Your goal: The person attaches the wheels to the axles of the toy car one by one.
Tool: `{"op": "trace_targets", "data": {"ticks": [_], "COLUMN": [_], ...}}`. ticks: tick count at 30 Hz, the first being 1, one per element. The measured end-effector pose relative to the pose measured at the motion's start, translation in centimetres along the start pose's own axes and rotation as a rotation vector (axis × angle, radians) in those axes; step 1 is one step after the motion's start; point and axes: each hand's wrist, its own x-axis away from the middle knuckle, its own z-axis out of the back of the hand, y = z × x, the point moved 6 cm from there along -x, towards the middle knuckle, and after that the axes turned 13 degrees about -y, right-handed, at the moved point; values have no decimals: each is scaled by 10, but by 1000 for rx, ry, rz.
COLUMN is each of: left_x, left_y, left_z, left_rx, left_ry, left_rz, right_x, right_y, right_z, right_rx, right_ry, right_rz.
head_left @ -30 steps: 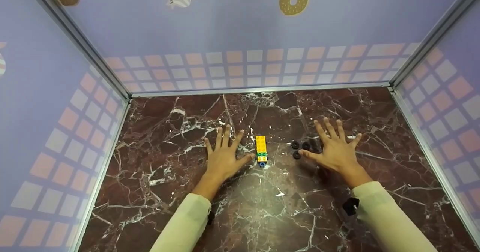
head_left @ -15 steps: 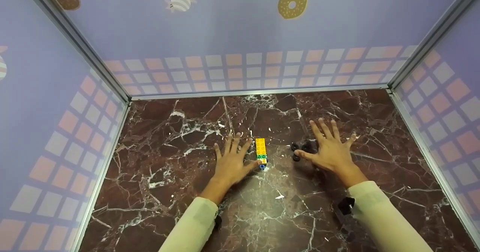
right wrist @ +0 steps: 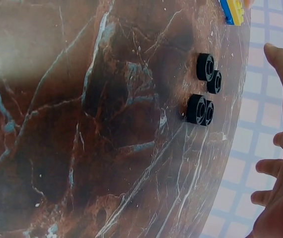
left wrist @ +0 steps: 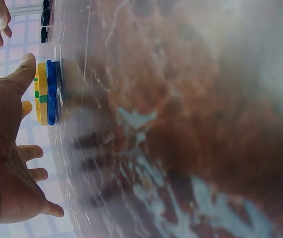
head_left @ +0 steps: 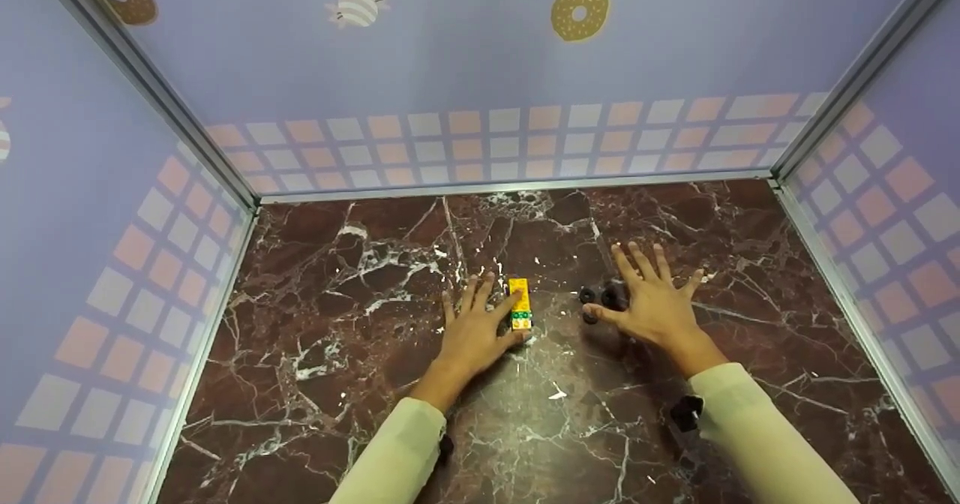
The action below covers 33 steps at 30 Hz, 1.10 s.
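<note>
A small toy-brick car body lies on the table, yellow on top with a green and a white row toward the near end. Its blue base shows in the left wrist view. My left hand is spread at its left, the index fingertip overlapping the yellow top and the thumb by the near end. Farther right, my right hand hovers with fingers spread, its thumb over a group of black toy wheels. In the right wrist view several wheels stand clustered, apart from the hand.
The dark red marbled table is bounded by a purple back wall and side walls, with a metal strip along the back edge. Small white flecks mark the surface.
My left hand has moved right to the toy-brick car body, its index finger and thumb coming over the car's edge. My right hand has shifted slightly left, still spread by the wheels.
</note>
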Motion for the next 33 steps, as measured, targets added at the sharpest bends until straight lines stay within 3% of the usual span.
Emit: {"op": "trace_targets", "data": {"ticks": [11,23,33], "left_x": [-7,-13,-18], "left_y": [6,9,12], "left_z": [-9,-10,-4], "left_rx": [41,11,84], "left_ry": [-33,-13,-3], "left_rz": [-3,-35,-67], "right_x": [1,5,8], "right_y": [2,6,9], "right_z": [-6,-4,-4], "right_rx": [0,19,18], "right_ry": [-10,-9,-9], "right_rz": [-9,-6,-10]}}
